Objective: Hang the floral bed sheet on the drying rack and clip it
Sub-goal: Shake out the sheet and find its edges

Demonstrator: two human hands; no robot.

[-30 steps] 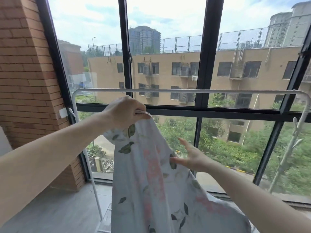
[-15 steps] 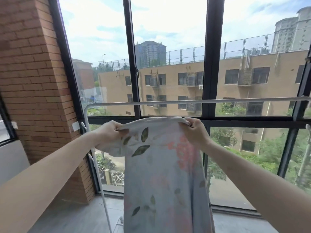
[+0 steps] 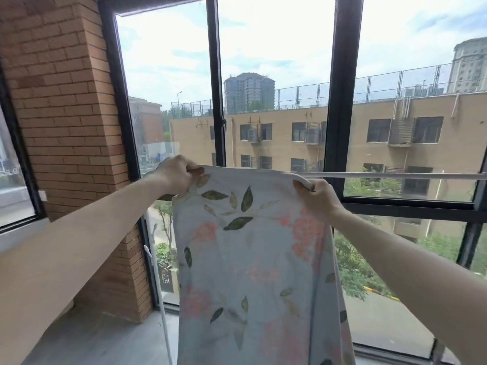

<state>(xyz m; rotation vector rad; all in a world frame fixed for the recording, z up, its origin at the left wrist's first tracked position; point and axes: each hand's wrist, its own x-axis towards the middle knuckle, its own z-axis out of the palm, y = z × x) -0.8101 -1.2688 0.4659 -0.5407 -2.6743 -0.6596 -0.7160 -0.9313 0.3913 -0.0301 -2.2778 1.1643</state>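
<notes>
The floral bed sheet [image 3: 250, 259], pale blue with green leaves and pink blossoms, hangs down in front of me. My left hand [image 3: 177, 174] grips its top left corner. My right hand [image 3: 317, 194] grips its top right corner. The sheet's top edge is stretched between both hands at the height of the drying rack's white top bar [image 3: 395, 175], which runs off to the right. The bar's left part is hidden behind the sheet. No clip is visible.
The rack's white left leg [image 3: 160, 293] stands by a brick pillar [image 3: 66, 127]. Black-framed floor-to-ceiling windows [image 3: 340, 101] stand right behind the rack, with buildings and trees outside. Grey floor [image 3: 100, 338] lies below.
My right hand went from touching the sheet's side to gripping its top edge. Both hands spread the top edge and raised it up to the rack's bar.
</notes>
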